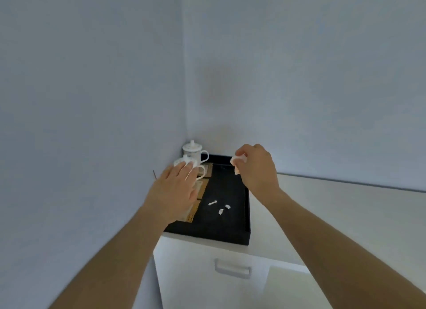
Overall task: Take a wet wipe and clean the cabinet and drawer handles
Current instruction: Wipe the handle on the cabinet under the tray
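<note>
Head view: right hand (pixel 255 168) raised over far end of black tray (pixel 246 216), grip pinching small white wet wipe (pixel 238 162) at fingertips; left hand (pixel 175 188) flat, fingers straight, grip released, hovering over tray's left side near lidded white cups (pixel 193 150); three white scraps (pixel 220 207) on tray floor; tray on white table (pixel 334 205); drawer handle (pixel 231 268) below tray, untouched.

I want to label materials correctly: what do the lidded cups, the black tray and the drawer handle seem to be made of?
The lidded cups look like glazed white ceramic: glossy, with faint painted marks. The black tray is matte and dark; wood or plastic, I cannot tell. The drawer handle looks like pale, smooth metal or plastic, with a soft sheen.
</note>
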